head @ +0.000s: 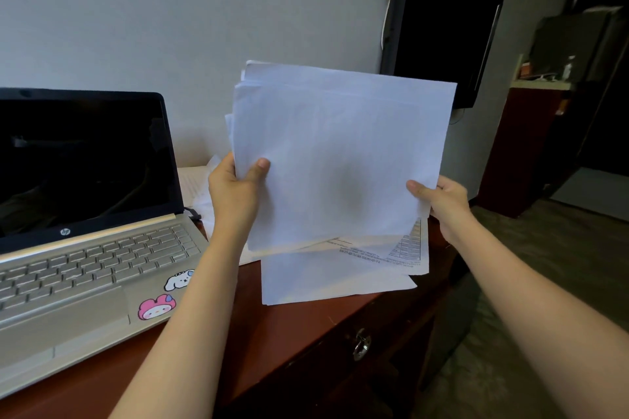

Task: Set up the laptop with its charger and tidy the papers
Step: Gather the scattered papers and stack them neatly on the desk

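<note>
The held papers [340, 160] are plain white. At five o'clock from them, a sheet [408, 248] is white with small black print and a grid of lines. At nine o'clock, the laptop [85, 265] is silver with a black screen. It has a pink sticker [156, 308] and a white puppy sticker [180, 279]. The desk [289, 333] is red-brown. At one o'clock, the TV [442, 20] is black.

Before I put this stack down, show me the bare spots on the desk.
Bare desk lies in front of the loose sheets, between them and the front edge, and in a narrow strip between those sheets and the laptop. Crowded: the back right, where sheets overlap, and beside the laptop's screen. The held stack hides the far middle.
</note>
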